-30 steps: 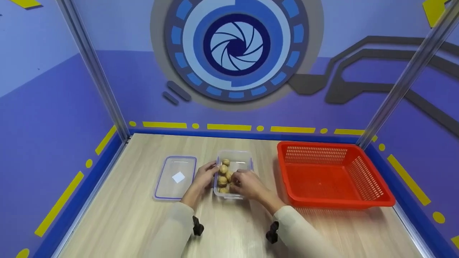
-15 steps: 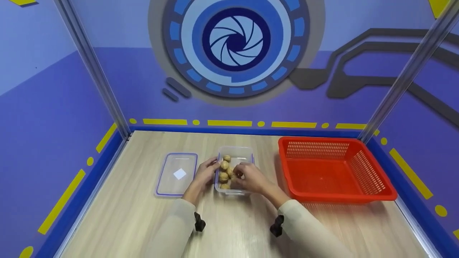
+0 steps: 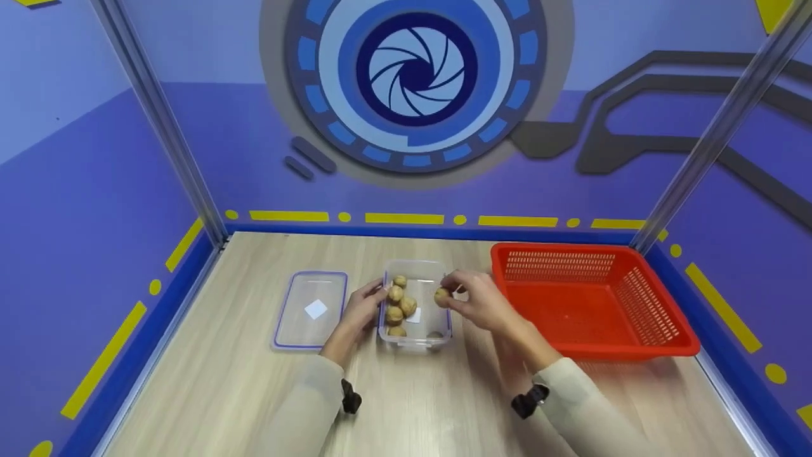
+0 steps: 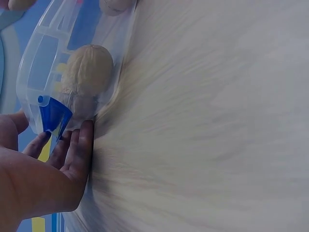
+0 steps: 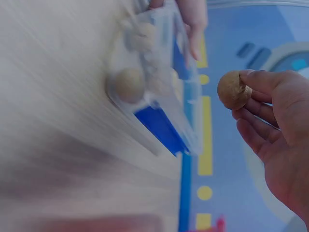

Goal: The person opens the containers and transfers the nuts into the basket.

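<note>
In the head view, my right hand (image 3: 483, 303) pinches a walnut (image 3: 442, 297) between thumb and fingertips, above the right rim of a clear plastic box (image 3: 415, 342). That walnut (image 5: 234, 90) shows clearly at the fingertips in the right wrist view. My left hand (image 3: 363, 311) holds the box's left side, with the thumb by the rim and the fingers against the outer wall (image 4: 58, 181). Several walnuts (image 3: 394, 315) lie along the left of the box, and another (image 3: 434, 336) sits in its near right corner.
A clear lid (image 3: 311, 327) with a blue-purple seal lies left of the box. To the right stands a red plastic basket (image 3: 602, 352) with slotted walls. Blue panels (image 3: 406, 197) close off the wooden table (image 3: 406, 400) at the back and sides.
My right hand has come up out of the box and moved right, carrying a walnut. The walnut in the near right corner is now visible. My left hand stays at the box.
</note>
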Tool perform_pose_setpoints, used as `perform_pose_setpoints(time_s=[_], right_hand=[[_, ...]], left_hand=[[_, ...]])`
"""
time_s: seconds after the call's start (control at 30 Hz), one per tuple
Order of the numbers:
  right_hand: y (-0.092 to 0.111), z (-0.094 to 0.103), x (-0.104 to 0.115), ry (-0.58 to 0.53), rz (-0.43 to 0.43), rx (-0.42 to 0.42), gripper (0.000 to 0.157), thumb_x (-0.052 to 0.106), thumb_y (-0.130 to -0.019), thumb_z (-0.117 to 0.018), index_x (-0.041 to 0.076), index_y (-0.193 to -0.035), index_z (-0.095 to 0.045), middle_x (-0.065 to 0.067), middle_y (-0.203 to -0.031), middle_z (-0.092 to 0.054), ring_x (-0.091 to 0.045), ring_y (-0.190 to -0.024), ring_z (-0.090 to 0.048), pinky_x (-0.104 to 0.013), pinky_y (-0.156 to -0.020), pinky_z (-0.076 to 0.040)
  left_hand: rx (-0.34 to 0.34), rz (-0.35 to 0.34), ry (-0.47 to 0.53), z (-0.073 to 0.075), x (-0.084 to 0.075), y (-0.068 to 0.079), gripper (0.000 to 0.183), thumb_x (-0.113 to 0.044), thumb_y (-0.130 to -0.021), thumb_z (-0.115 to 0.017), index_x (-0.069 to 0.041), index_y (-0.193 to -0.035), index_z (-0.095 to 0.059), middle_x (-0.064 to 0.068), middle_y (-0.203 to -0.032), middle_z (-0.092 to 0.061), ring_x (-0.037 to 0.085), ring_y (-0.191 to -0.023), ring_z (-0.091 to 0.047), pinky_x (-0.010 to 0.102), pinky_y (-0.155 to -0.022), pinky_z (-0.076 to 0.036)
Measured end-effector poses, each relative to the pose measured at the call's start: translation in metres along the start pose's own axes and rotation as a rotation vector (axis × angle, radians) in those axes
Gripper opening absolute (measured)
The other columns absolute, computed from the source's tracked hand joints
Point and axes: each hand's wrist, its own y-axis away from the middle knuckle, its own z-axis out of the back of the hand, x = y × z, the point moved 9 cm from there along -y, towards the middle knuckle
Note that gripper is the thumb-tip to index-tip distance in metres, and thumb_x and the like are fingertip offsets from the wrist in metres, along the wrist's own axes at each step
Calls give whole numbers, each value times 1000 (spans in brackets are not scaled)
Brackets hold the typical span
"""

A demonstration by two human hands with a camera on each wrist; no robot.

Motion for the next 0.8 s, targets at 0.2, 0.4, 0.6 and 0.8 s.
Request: perform_pose_setpoints(time_s=[0.2,0.4,0.6,0.8], right_hand=[[21,43,-10,34,-27,-107,21,17,-92,-86,8,-108,-76,1,-101,-73,-18,-93,-69,-43,-86,-62],[41,78,-25,94,-32,-207,25,12,-89,-87,9,-110,-75,1,-101,-71,-18,-94,-68,-45,-85,-62],[55,104,-48,54,-85,-307,28,12,-87,-89,7,-112,-75,0,-104,-72,-19,-95,-70,-46,-85,-62],[67,115,-75,-3,-154,-376,28,9,-88,-87,1,-112,-75,-6,-103,-74,-24,-95,-71,-40,-84,-62]], left_hand=[[-29,1,-37,1,-1,0,48,-24,-109,-60,-4,-152,-55,23,-153,-55,40,-145,-48,51,-123,-33],[-34,21,-46,1,-4,-1,47,-24,-108,-61,-8,-152,-57,21,-152,-57,38,-143,-50,51,-120,-37],[-20,83,-17,0,-5,-2,50,-22,-106,-58,-11,-154,-55,17,-157,-53,35,-144,-49,49,-118,-39],[-5,101,8,-2,-3,0,52,-22,-106,-58,-10,-156,-53,18,-157,-53,35,-142,-51,49,-116,-43]])
